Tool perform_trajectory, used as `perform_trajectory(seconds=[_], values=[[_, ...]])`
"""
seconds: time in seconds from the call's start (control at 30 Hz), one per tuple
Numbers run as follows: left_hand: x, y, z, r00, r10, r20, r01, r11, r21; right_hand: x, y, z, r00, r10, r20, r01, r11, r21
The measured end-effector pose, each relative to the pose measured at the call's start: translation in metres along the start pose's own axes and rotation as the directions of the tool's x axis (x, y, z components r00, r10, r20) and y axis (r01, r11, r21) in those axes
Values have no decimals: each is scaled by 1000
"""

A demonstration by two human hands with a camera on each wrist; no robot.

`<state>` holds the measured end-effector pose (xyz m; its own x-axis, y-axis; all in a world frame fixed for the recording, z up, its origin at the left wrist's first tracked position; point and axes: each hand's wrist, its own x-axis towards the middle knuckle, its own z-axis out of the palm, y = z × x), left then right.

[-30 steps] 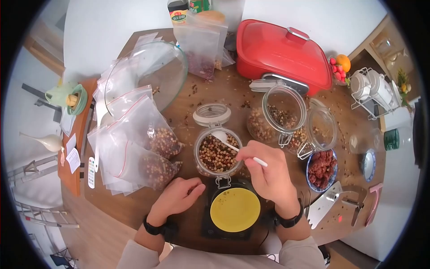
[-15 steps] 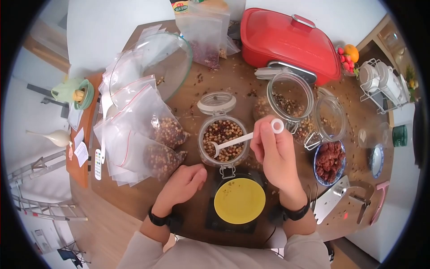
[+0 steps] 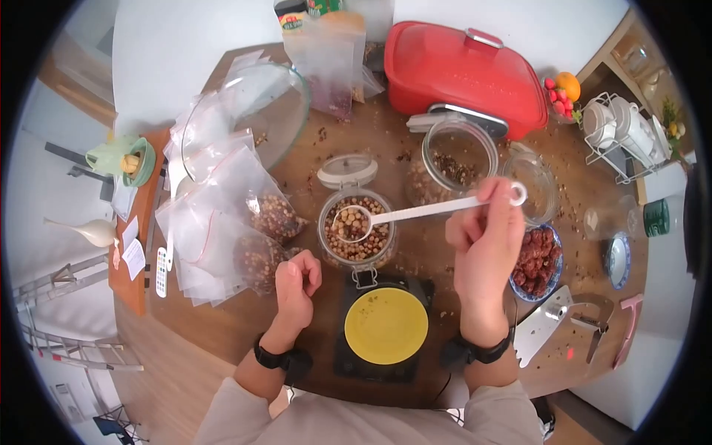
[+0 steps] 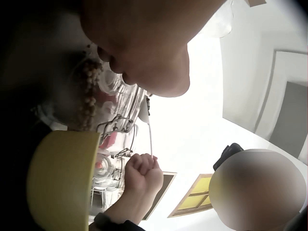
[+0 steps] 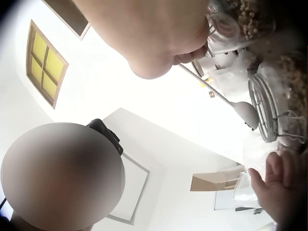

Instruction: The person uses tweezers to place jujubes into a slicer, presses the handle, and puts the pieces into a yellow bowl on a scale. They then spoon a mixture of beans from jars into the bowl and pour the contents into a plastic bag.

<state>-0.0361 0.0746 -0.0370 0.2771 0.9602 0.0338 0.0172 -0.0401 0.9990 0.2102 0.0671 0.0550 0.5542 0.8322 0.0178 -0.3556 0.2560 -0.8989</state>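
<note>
My right hand [image 3: 486,259] pinches the end of a white spoon's handle [image 3: 430,211]. In the head view the spoon's bowl, heaped with pale beans [image 3: 351,222], is over the mouth of an open glass jar [image 3: 357,259] of mixed beans. The right wrist view shows the spoon [image 5: 246,113] raised above the jar's rim [image 5: 263,108]. Left of the jar, my left hand [image 3: 295,293] is held with loosely curled fingers and grips nothing. A yellow plate [image 3: 386,326] sits on a black scale [image 3: 356,368] in front of the jar.
Filled zip bags [image 3: 267,215] and a glass lid [image 3: 297,122] are at the left. Two more open jars [image 3: 460,159] stand right of centre, behind a bowl of dark red pieces [image 3: 535,263]. A red cooker [image 3: 460,78] is at the back, a cleaver [image 3: 541,323] at the right.
The spoon has risen out of the beans, now loaded, as my right hand moved to the right. My left hand has shifted slightly left and turned more upright.
</note>
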Motion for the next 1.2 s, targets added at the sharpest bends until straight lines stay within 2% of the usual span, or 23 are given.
perform_trajectory(seconds=[0.07,0.13,0.2,0.3,0.4,0.53,0.63,0.67,0.8,0.9,0.93,1.03,1.13,1.2], values=[[-4,-10,-2,1000,-2,-10,3,997,82,1,-2,-3,1000,5,3,-6,999,48],[-1,-19,-1,981,35,-190,-7,989,149,5,-5,-5,999,22,40,-25,996,84],[3,-17,-5,970,-42,-238,40,999,-12,4,-9,-13,996,55,74,-63,992,105],[6,-12,-7,971,-46,-235,21,994,-108,7,-11,-11,984,107,145,-131,977,168],[12,-11,-10,961,-52,-271,23,994,-110,6,-15,-15,970,167,174,-202,957,209],[13,-8,-13,963,-57,-264,45,998,-51,5,-14,-16,966,119,229,-152,980,132],[12,-9,-11,974,-37,-223,41,999,14,0,-17,-15,934,176,310,-188,982,9],[12,-9,-10,977,-31,-211,36,999,23,0,-17,-17,904,218,369,-233,972,-3],[10,-11,-12,981,-14,-194,18,1000,17,-11,-16,-14,813,213,542,-79,962,-260],[9,-12,-10,984,-27,-178,30,999,14,-10,-24,-6,605,170,778,163,930,-330],[8,-12,-10,985,-26,-169,27,1000,6,-9,-24,-5,549,202,811,110,944,-310],[6,-11,-7,990,-33,-138,30,999,-29,-5,-22,-5,456,159,876,202,940,-275],[5,-10,-5,992,-51,-114,42,996,-80,-5,-21,-5,510,89,855,201,955,-220],[5,-8,-6,993,-40,-113,28,993,-113,-10,-14,-10,650,12,760,178,970,-167]])
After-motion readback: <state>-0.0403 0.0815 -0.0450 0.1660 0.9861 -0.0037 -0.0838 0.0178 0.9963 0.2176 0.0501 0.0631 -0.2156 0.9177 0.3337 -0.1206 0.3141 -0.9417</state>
